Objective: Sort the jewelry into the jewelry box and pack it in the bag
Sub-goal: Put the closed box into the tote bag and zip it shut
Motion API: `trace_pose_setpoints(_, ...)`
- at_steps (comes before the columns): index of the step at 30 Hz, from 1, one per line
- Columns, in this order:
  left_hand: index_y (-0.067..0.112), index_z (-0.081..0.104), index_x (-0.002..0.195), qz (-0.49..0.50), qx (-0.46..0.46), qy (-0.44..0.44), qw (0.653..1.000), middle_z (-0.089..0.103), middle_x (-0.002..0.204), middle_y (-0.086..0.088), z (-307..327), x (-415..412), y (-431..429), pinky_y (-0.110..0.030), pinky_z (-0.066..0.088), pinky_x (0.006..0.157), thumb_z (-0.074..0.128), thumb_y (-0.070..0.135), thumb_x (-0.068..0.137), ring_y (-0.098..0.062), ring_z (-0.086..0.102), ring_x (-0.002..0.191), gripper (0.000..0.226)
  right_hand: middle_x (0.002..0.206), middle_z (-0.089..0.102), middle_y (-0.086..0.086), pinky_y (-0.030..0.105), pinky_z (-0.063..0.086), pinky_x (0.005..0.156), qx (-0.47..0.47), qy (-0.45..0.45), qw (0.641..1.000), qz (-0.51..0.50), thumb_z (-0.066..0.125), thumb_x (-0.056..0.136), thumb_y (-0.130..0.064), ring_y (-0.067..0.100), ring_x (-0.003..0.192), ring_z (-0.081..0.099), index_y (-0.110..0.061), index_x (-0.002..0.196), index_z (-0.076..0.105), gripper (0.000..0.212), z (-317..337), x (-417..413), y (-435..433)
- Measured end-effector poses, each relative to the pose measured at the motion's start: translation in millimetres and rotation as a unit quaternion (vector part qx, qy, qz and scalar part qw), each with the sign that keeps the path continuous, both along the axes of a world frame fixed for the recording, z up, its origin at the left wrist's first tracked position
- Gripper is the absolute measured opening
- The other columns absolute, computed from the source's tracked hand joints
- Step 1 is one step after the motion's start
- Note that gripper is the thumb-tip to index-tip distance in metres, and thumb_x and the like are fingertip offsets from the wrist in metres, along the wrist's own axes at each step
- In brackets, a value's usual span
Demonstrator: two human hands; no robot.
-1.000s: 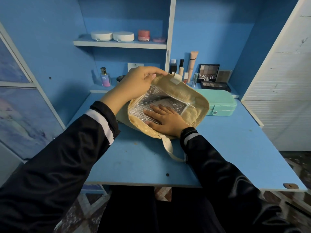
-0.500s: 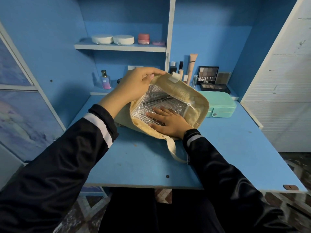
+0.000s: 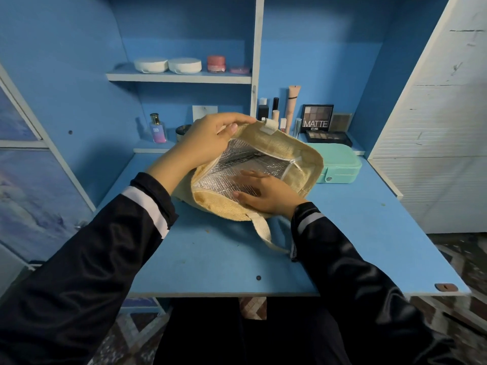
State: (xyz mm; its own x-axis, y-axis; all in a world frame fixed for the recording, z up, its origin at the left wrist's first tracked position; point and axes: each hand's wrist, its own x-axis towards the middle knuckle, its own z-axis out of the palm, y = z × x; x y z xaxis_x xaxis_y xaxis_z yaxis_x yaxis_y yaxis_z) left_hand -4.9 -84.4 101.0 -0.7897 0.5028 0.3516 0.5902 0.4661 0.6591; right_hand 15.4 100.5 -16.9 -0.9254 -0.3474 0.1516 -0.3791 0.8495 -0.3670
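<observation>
The upper rim of the bag (image 3: pixel 290 151) is being pinched between the thumb and fingers of the left hand (image 3: pixel 208 138) and lifted, while the right hand (image 3: pixel 266 192) is being laid flat inside — fingers spread, clamped on nothing — against the foil lining (image 3: pixel 237 169). The box (image 3: pixel 340 165) is lying closed on the desk (image 3: pixel 210 259), just behind the bag, seemingly touching it. The mouth is best being held wide and the lining smoothed down, so that the box is being slid in level — not snagged on the zip (image 3: pixel 292 164).
</observation>
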Motion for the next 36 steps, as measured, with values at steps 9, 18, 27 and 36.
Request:
trace_pose_setpoints(9,0.045,0.060,0.121,-0.005,0.004,-0.005,1.000,0.058,0.136,0.013,-4,7,12,-0.020,0.031,0.107,0.045,0.015,0.104,-0.008,0.046,0.133,0.037,0.107,0.067,0.003,0.035,0.053,0.077,-0.143,0.277,0.946,-0.091,0.053,0.092,-0.030,0.020,0.086,0.064,-0.011,0.111,0.069,0.031,5,39,59)
trace_pose_setpoints(18,0.045,0.060,0.127,0.015,-0.004,0.004,1.000,0.055,0.137,0.020,-7,12,29,-0.017,0.034,0.103,0.043,0.021,0.105,-0.002,0.044,0.130,0.037,0.121,0.057,0.005,0.012,0.035,0.098,-0.249,0.273,0.878,-0.305,0.067,0.088,-0.021,0.018,0.113,0.053,-0.011,0.128,0.058,0.042,-20,43,149)
trace_pose_setpoints(27,0.047,0.060,0.125,0.028,-0.003,0.001,1.000,0.057,0.136,0.017,-9,13,33,-0.026,0.033,0.105,0.043,0.022,0.105,-0.011,0.046,0.133,0.037,0.153,0.034,0.011,0.014,0.020,0.106,-0.244,0.123,0.909,-0.315,0.076,0.083,-0.031,0.019,0.142,0.029,-0.019,0.138,0.052,0.062,-24,26,175)
trace_pose_setpoints(36,0.058,0.058,0.119,0.026,-0.012,0.010,1.000,0.056,0.136,0.022,-13,14,36,-0.038,0.039,0.109,0.043,0.025,0.104,-0.010,0.046,0.135,0.039,0.129,0.044,0.010,0.023,0.039,0.101,-0.253,0.174,0.899,-0.313,0.082,0.077,-0.030,0.008,0.105,0.045,-0.015,0.124,0.064,0.052,-32,37,170)
